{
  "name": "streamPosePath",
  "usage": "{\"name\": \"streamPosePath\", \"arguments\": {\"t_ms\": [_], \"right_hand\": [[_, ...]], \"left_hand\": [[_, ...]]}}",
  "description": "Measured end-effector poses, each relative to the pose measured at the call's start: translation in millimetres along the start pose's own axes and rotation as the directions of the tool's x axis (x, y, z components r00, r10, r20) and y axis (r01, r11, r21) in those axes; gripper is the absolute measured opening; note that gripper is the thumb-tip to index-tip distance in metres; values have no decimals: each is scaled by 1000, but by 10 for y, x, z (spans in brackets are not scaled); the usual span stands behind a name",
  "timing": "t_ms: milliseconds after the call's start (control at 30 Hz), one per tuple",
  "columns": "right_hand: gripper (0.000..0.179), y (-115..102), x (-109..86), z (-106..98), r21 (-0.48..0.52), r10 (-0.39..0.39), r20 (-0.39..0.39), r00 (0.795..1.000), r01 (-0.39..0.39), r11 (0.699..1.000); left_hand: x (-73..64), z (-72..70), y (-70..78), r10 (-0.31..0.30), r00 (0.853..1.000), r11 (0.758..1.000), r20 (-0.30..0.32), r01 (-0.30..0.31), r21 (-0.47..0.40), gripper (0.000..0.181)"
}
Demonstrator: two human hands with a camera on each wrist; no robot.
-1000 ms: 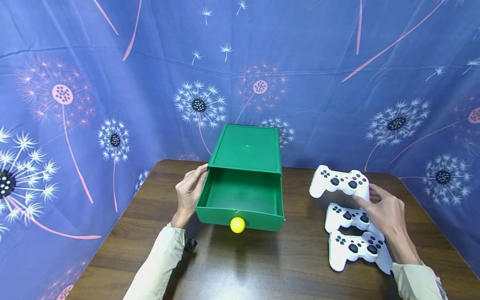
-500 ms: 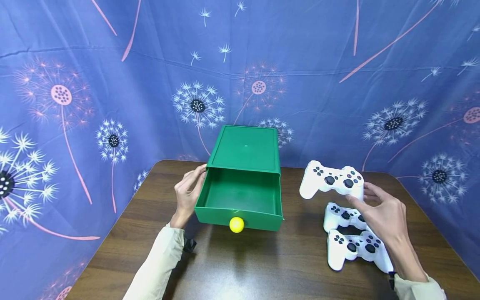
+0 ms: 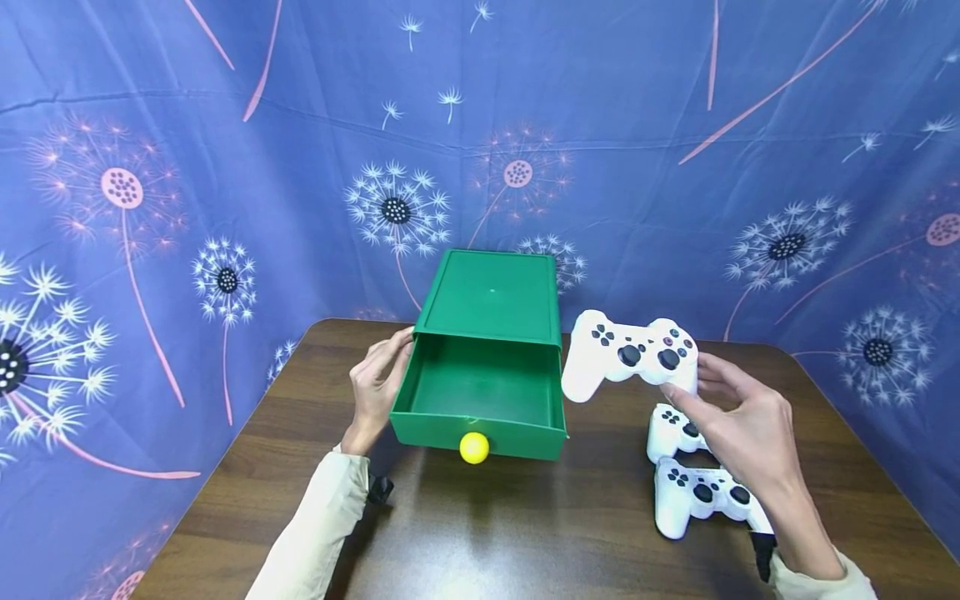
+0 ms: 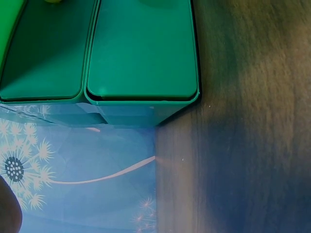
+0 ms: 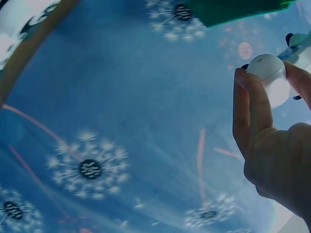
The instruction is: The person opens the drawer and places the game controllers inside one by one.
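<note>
A green drawer box stands on the table in the head view, its drawer pulled out toward me, with a yellow ball-shaped knob at the front. My left hand rests its extended fingers against the box's left side. To the right, my right hand pinches one grip of a white game controller between thumb and fingers, holding it in the air just right of the drawer. The right wrist view shows the rounded end of that controller's grip between the fingertips.
Two more white controllers, a nearer one and a farther one, lie close together on the wooden table, partly hidden by my right hand and forearm. Behind the table hangs a blue cloth with dandelion prints.
My right hand has carried the controller leftward and slightly up, from above the other controllers to beside the drawer's right edge. The left hand and the drawer box stay where they were.
</note>
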State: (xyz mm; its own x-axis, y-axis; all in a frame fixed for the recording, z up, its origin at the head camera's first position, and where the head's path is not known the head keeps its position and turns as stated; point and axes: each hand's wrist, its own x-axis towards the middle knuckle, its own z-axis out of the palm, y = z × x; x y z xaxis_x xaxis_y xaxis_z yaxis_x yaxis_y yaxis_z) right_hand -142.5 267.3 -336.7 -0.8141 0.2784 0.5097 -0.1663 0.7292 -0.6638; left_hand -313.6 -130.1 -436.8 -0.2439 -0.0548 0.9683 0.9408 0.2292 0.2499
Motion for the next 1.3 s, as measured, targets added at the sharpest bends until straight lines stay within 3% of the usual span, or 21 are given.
{"name": "streamPosePath", "arguments": {"t_ms": [367, 933, 1300], "right_hand": [[51, -395, -58, 208, 76, -140, 26, 990, 138, 988], [49, -735, -78, 503, 55, -188, 92, 978, 184, 981], [47, -818, -116, 576, 36, -217, 52, 975, 215, 976]], "left_hand": [[3, 5, 11, 2, 1000, 1000, -6, -2, 0, 45], [2, 6, -1, 10, 1000, 1000, 3, -10, 5, 44], [5, -7, 20, 1, 1000, 1000, 6, -1, -4, 33]]}}
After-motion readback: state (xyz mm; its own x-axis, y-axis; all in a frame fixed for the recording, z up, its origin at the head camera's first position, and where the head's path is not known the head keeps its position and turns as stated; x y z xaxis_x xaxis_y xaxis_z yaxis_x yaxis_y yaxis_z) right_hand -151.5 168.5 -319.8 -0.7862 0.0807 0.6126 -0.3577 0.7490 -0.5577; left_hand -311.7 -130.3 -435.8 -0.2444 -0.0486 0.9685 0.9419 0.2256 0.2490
